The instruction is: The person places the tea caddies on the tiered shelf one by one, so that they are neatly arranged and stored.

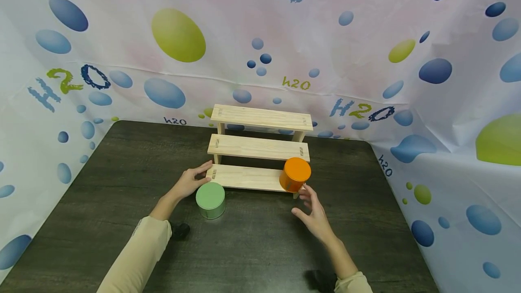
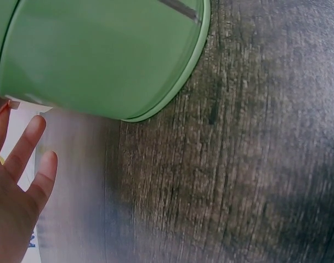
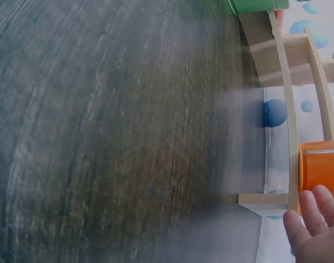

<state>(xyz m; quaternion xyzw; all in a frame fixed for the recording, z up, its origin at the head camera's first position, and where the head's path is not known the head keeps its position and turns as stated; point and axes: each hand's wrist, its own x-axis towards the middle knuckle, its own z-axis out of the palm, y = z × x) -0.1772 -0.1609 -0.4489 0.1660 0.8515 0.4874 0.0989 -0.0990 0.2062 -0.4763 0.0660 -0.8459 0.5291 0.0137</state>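
Observation:
A three-tier wooden step shelf (image 1: 244,177) stands near the back of the dark table. On the right end of its lowest step is an upright orange lidded tin (image 1: 296,174). My right hand (image 1: 315,218) is beside that tin, fingers spread loosely and fingertips close to its lower right side; contact is hard to tell. A green lidded tin (image 1: 210,200) stands on the table before the shelf's left end. Behind this tin, my left hand (image 1: 190,181) reaches its extended fingers to the lowest step's left end. The left wrist view shows the green tin (image 2: 101,55) large beside loosely straight fingers.
The dark wood-grain table (image 1: 252,248) runs up to a white backdrop (image 1: 228,26) with blue and green dots and H2O lettering. The two upper steps (image 1: 260,146) rise behind the lowest one. Black wrist gear (image 1: 180,231) sits below the left forearm.

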